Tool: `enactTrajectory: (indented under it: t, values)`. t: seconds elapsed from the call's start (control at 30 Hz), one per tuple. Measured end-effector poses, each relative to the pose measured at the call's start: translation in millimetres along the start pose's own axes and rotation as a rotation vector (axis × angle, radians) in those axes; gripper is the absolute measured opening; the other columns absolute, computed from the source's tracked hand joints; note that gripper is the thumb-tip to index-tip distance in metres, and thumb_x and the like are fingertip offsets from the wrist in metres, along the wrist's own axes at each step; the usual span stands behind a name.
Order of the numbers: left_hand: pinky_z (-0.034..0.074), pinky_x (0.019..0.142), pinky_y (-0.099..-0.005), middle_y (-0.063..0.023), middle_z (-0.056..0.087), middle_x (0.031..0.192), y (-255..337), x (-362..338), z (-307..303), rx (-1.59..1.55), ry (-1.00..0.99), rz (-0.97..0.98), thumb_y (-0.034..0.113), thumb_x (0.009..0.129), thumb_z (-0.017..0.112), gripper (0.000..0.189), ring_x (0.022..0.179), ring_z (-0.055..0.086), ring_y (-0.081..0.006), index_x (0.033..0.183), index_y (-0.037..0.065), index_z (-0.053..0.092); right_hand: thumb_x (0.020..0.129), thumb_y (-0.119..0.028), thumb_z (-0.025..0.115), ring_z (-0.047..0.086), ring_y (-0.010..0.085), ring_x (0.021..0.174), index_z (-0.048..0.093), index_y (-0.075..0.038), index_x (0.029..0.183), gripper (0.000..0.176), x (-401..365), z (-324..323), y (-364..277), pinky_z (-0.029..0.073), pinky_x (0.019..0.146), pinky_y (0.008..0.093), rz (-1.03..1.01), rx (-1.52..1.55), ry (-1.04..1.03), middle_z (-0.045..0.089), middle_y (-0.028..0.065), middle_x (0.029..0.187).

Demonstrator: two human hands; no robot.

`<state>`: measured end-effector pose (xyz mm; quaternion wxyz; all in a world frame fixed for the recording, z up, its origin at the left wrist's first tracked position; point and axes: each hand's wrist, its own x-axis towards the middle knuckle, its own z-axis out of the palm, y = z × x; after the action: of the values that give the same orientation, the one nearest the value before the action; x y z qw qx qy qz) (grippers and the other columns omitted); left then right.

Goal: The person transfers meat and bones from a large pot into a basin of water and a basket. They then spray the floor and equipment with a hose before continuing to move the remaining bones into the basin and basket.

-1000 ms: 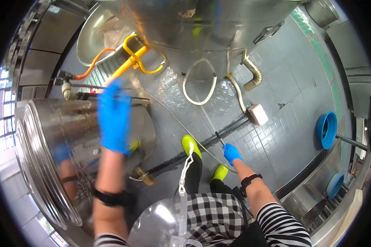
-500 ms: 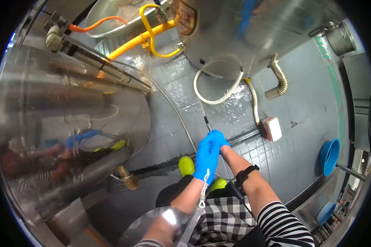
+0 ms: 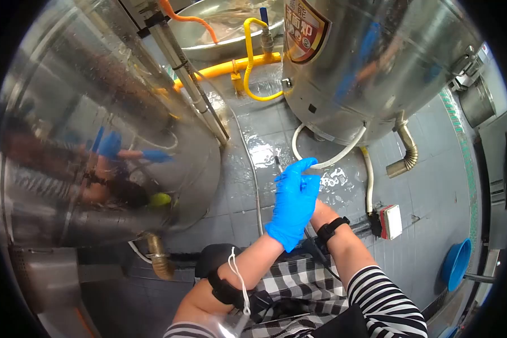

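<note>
My left hand (image 3: 292, 205), in a blue glove, is closed around a thin spray wand (image 3: 278, 163), with one finger or the thumb stretched forward. Only the wand's dark tip shows beyond the glove, directed at the wet floor between two big steel cylinders. My right hand (image 3: 313, 185) is mostly hidden behind the left; its forearm comes in from the right, and it appears closed on the same wand. A black hose or handle part (image 3: 314, 249) shows below the hands. The right steel cylinder (image 3: 349, 90) stands ahead, with a white hose (image 3: 339, 160) looping from its base.
A steel cylinder (image 3: 169, 163) stands close on the left. Yellow gas pipe (image 3: 219, 69) and a grey cable (image 3: 250, 163) run along the tiled floor (image 3: 231, 188). A metal elbow pipe (image 3: 408, 155), a red-and-white box (image 3: 391, 221) and a blue basin (image 3: 457, 263) are on the right.
The view has tilted up and shifted, so the cylinders show more fully and the green boots have left direct view. My left hand has turned, its finger or thumb now extended.
</note>
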<state>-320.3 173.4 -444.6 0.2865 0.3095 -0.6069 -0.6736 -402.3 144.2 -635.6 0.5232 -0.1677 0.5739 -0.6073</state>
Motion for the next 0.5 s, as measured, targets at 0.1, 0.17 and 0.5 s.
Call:
enactTrajectory:
  t: [0.1,0.17,0.5]
  values:
    - [0.039,0.077,-0.0228,-0.0031,0.051,0.101,9,-8,-1,-0.195,0.002,-0.067,0.003,0.078,0.052,0.034,0.084,0.048,-0.0095,0.111,0.003,0.046,0.072,-0.012,0.054,0.046,0.0125,0.045,0.053,-0.005,0.059,0.015,6,4,11,0.036,0.037,0.0286,0.030,-0.037,0.005,0.049,0.0077,0.051]
    - [0.040,0.074,-0.0227,-0.0020,0.050,0.096,3,-10,0,-0.068,0.018,0.039,0.003,0.077,0.053,0.033,0.079,0.047,-0.0094,0.110,0.004,0.048,0.072,-0.012,0.054,0.046,0.0126,0.045,0.053,-0.005,0.059,0.015,12,7,16,0.035,0.036,0.0286,0.043,-0.056,0.009,0.049,0.0076,0.051]
    - [0.039,0.068,-0.0222,-0.0006,0.048,0.082,17,-25,19,0.080,-0.024,0.111,0.004,0.076,0.055,0.029,0.072,0.045,-0.0067,0.105,0.006,0.053,0.073,-0.012,0.053,0.046,0.0132,0.044,0.053,-0.005,0.059,0.016,13,-9,47,0.035,0.035,0.0289,0.094,-0.056,0.038,0.049,0.0074,0.050]
